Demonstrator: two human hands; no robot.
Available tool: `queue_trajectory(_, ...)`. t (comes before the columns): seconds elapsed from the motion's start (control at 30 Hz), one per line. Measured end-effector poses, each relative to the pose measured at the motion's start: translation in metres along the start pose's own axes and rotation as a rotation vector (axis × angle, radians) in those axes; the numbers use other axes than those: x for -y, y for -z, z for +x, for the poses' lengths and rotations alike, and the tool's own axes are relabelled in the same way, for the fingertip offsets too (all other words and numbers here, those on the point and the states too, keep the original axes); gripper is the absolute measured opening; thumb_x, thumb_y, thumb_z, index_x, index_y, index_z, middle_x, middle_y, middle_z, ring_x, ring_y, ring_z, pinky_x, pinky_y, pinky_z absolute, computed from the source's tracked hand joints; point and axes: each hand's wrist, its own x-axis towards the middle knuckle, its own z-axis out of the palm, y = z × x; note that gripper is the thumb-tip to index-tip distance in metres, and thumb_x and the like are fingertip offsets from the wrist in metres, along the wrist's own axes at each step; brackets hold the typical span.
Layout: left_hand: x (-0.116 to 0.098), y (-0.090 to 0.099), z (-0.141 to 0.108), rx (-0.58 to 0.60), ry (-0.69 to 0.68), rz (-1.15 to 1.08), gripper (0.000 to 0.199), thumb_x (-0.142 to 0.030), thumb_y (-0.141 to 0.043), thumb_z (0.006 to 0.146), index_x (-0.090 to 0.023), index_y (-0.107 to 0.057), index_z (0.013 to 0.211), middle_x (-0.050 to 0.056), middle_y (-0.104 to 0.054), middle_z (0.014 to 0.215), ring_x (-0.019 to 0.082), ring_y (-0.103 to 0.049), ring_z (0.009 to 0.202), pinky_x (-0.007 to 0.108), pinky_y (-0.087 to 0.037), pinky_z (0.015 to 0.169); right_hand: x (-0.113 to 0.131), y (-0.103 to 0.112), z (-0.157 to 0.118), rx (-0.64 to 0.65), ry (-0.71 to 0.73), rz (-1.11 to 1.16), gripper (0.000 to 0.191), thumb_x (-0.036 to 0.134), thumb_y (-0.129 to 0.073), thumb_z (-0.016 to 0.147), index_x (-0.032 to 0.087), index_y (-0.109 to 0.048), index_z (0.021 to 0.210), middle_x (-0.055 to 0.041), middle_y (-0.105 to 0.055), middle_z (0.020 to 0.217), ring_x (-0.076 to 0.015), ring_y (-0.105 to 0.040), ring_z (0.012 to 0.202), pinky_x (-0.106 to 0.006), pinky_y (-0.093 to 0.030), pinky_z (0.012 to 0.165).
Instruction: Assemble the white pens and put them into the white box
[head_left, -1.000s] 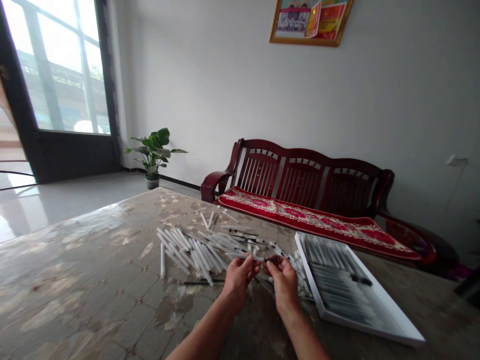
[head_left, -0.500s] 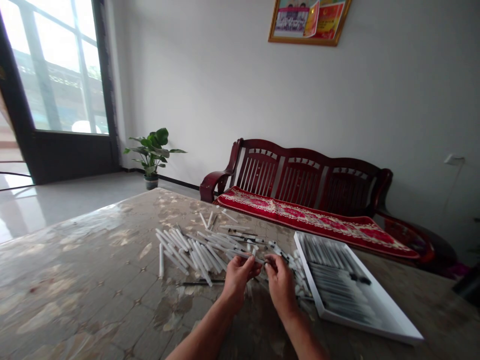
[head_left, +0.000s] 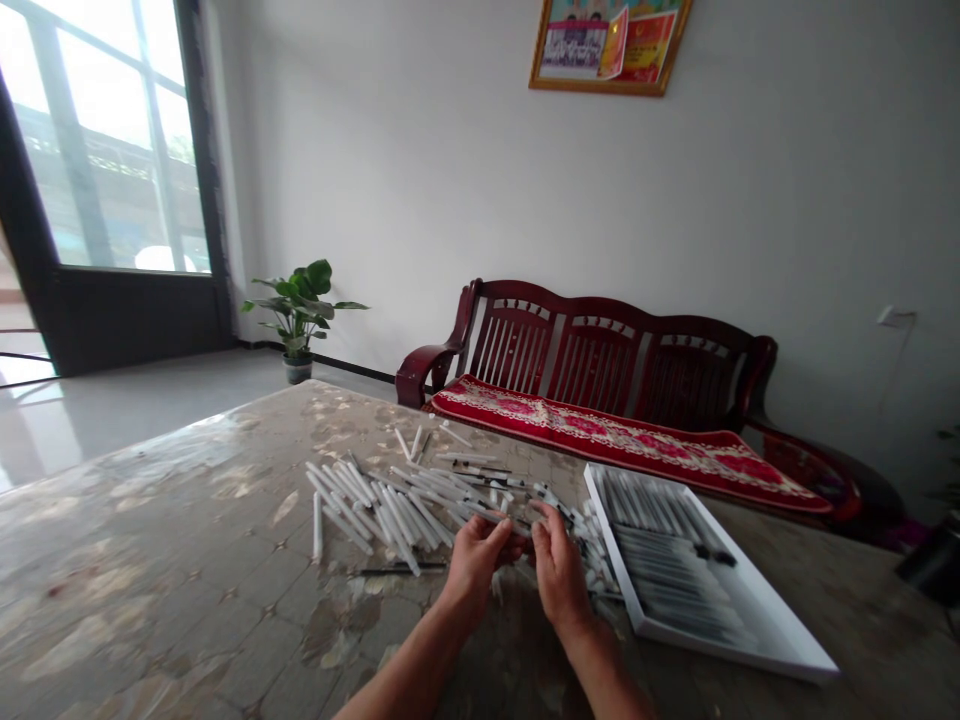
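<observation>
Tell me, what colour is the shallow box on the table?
The shallow box is white; it shows best in the head view.

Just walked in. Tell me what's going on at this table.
A person is working with both bare hands over a patterned table. The left hand holds a slim pen-like piece; the right hand is close to its end, though whether it grips it is unclear. Loose white tubes lie heaped to the left, and a white tray on the right holds rows of similar pieces.
</observation>
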Motion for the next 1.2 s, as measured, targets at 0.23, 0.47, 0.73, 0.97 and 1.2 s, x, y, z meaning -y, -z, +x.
queue_trajectory(0.23,-0.0016,-0.0005,-0.0013,0.008,0.023,-0.022,0.050,-0.043,-0.092,0.043,-0.015,-0.063,0.072,0.001,-0.071,0.062,0.015,-0.068,0.059,0.023,-0.055,0.057,-0.0011,-0.0014,0.0023,-0.031,0.052,0.021,0.035,0.035,-0.040,0.092,0.020,-0.061,0.117,-0.0034,-0.070,0.084,-0.0182,-0.066,0.077,-0.027,-0.052,0.071)
queue_trajectory(0.47,-0.0003,-0.0015,-0.0017,0.001,0.025,-0.005,0.049,-0.044,-0.091,0.045,-0.015,-0.062,0.072,0.001,-0.070,0.063,0.015,-0.068,0.060,0.023,-0.055,0.058,-0.0035,0.0006,0.0016,-0.034,0.023,0.073,0.039,0.039,-0.043,0.092,0.021,-0.058,0.124,0.0003,-0.068,0.074,-0.0167,-0.063,0.064,-0.026,-0.050,0.062)
queue_trajectory(0.73,0.0010,-0.0022,-0.0026,0.019,0.018,-0.005,0.050,-0.046,-0.091,0.044,-0.015,-0.063,0.072,0.001,-0.069,0.061,0.014,-0.067,0.058,0.024,-0.056,0.058,-0.0011,-0.0005,0.0029,-0.053,-0.031,0.086,0.037,0.041,-0.041,0.093,0.019,-0.063,0.113,-0.0068,-0.073,0.089,-0.0205,-0.068,0.079,-0.029,-0.053,0.069)
queue_trajectory(0.97,-0.0010,-0.0035,-0.0023,0.010,0.027,-0.011,0.050,-0.045,-0.091,0.044,-0.015,-0.063,0.072,0.003,-0.070,0.063,0.015,-0.068,0.059,0.024,-0.055,0.058,0.0012,-0.0018,0.0016,-0.003,-0.043,0.127,0.039,0.041,-0.043,0.091,0.018,-0.061,0.116,-0.0031,-0.069,0.076,-0.0185,-0.065,0.067,-0.027,-0.051,0.063)
queue_trajectory(1.2,-0.0005,-0.0044,-0.0035,0.004,0.021,-0.003,0.052,-0.047,-0.091,0.044,-0.014,-0.063,0.073,0.002,-0.069,0.062,0.015,-0.067,0.059,0.024,-0.055,0.059,0.0014,-0.0007,0.0017,-0.017,-0.071,0.149,0.044,0.043,-0.042,0.092,0.018,-0.059,0.123,-0.0060,-0.072,0.088,-0.0199,-0.067,0.078,-0.028,-0.052,0.068)
